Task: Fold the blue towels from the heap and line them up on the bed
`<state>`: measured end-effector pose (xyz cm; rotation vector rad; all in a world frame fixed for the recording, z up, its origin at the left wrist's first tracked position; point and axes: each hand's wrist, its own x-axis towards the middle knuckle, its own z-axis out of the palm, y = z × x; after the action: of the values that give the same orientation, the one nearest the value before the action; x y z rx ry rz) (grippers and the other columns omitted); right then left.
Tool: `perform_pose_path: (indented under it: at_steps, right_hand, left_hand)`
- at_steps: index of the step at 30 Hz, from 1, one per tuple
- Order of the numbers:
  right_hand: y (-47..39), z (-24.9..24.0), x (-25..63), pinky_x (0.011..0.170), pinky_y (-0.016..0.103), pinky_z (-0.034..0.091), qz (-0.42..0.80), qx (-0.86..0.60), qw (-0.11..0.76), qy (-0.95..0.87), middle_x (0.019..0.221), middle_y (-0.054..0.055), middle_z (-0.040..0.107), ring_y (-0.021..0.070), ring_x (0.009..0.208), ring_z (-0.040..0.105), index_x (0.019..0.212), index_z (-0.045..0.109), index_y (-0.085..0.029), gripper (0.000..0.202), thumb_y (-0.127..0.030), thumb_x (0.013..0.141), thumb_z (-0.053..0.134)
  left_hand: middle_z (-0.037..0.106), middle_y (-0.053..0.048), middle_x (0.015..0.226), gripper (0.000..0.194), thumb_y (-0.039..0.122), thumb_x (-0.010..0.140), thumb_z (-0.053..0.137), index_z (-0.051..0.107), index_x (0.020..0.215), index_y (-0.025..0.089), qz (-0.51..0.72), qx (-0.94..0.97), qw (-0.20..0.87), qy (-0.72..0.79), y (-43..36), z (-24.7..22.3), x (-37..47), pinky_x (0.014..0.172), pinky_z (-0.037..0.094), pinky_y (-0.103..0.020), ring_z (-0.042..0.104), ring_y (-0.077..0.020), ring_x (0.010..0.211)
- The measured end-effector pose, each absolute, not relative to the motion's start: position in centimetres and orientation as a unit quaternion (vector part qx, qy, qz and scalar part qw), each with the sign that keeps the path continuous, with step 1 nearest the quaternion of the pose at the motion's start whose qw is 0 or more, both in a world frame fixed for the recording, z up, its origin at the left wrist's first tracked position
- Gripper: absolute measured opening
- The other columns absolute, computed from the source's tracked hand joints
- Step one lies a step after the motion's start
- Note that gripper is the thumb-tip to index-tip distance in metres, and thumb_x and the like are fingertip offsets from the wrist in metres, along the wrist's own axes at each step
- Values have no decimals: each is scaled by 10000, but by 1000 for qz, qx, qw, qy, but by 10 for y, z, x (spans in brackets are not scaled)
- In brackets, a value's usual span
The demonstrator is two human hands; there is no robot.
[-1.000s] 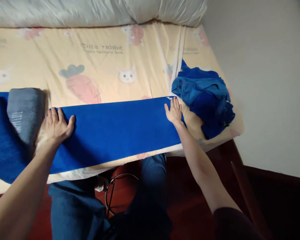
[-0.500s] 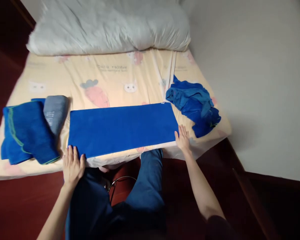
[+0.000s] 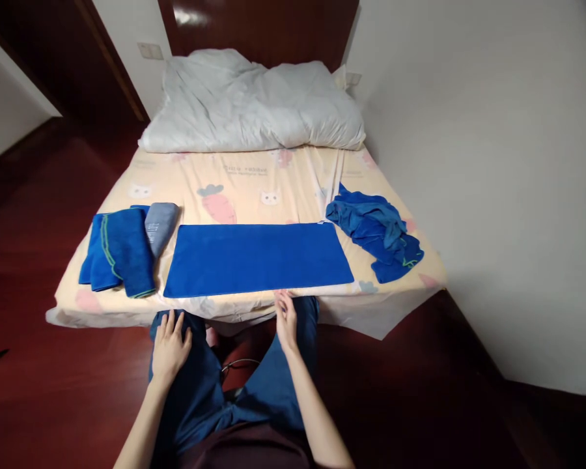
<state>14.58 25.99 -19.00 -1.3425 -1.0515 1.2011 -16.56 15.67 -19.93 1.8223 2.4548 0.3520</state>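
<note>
A blue towel (image 3: 258,257) lies flat and smooth across the front of the bed, a long rectangle with a small white tag at its far right corner. My left hand (image 3: 170,345) rests on my left knee, fingers spread, holding nothing. Just below the towel's near edge is my right hand (image 3: 286,319), by my right knee, its fingers loosely extended and nothing visible in them. To the left sit folded blue towels (image 3: 124,251) with green stitching, beside a grey folded cloth (image 3: 162,225) with white lettering. A crumpled blue towel heap (image 3: 376,231) is on the right.
The bed (image 3: 176,182) has a pale yellow sheet printed with carrots and rabbits. A white quilt (image 3: 254,107) is bunched at the head, before a dark wooden headboard (image 3: 264,29). A bare wall (image 3: 493,163) runs along the right; dark red floor (image 3: 39,260) shows left.
Both hands have come off the blue towel's ends. The left moved down to my knee and the right moved inward to the bed's front edge. My view has tilted up, showing the headboard.
</note>
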Motion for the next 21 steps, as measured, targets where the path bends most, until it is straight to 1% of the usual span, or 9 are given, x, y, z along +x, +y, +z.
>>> perform_pose_path:
  at_steps: [3,5,7,9,11,13,14,17,21]
  right_hand:
    - [253,-201,121,960,392,539,549,-540,494,-404,1420,196,568,280,1214,621,1410,533,-161,627,-506,894,625]
    - [254,-204,115,953,400,546,563,-527,498,-397,1447,191,543,276,1177,642,1426,522,-178,641,-497,884,642]
    - [258,-203,114,941,397,556,574,-506,506,-398,1470,179,522,259,1116,671,1437,517,-202,626,-484,891,639]
    - [262,-202,114,906,386,572,578,-495,509,-401,1441,165,550,240,1039,696,1448,512,-223,615,-468,898,637]
    - [267,-202,111,867,373,584,574,-499,508,-403,1344,149,622,227,973,706,1458,508,-228,625,-458,894,646]
    - [271,-203,108,833,364,590,567,-507,507,-406,1212,136,684,220,918,706,1464,505,-208,649,-462,886,653]
    - [274,-204,106,825,362,590,564,-509,507,-407,1155,129,699,217,897,703,1465,506,-194,658,-468,885,651]
    - [281,-206,101,777,352,590,559,-516,505,-408,965,98,721,214,813,693,1469,503,-161,671,-492,899,627]
    - [288,-205,96,750,332,574,551,-530,490,-418,756,25,695,197,713,679,1473,500,-173,640,-526,943,564]
  left_hand:
    - [393,-230,1561,610,389,952,324,540,1404,40,100,587,19,803,156,-196,-164,1178,318,-550,285,-401,1489]
    - [446,-203,1534,557,364,940,358,582,1363,78,98,578,14,810,159,-190,-160,1163,337,-555,320,-397,1473]
    - [546,-173,1453,485,332,936,382,625,1299,121,107,582,25,805,167,-180,-154,1133,384,-535,432,-373,1407]
    - [650,-145,1312,416,301,945,390,651,1235,155,125,612,59,778,186,-164,-143,1066,457,-475,576,-324,1258]
    - [707,-118,1156,373,278,964,382,663,1188,177,142,653,94,738,218,-144,-127,978,507,-412,652,-277,1092]
    - [718,-100,1044,362,259,984,361,670,1160,188,156,681,106,708,261,-121,-108,932,517,-376,664,-252,1014]
    - [717,-94,1026,361,252,992,355,671,1156,191,164,691,110,696,287,-111,-98,926,515,-357,666,-240,1000]
    - [712,-90,1109,357,231,1004,356,674,1162,197,158,713,128,671,371,-84,-70,938,508,-308,657,-213,1058]
    - [699,-94,1187,371,175,991,376,671,1215,199,27,740,132,659,479,-73,-45,979,485,-291,623,-212,1148]
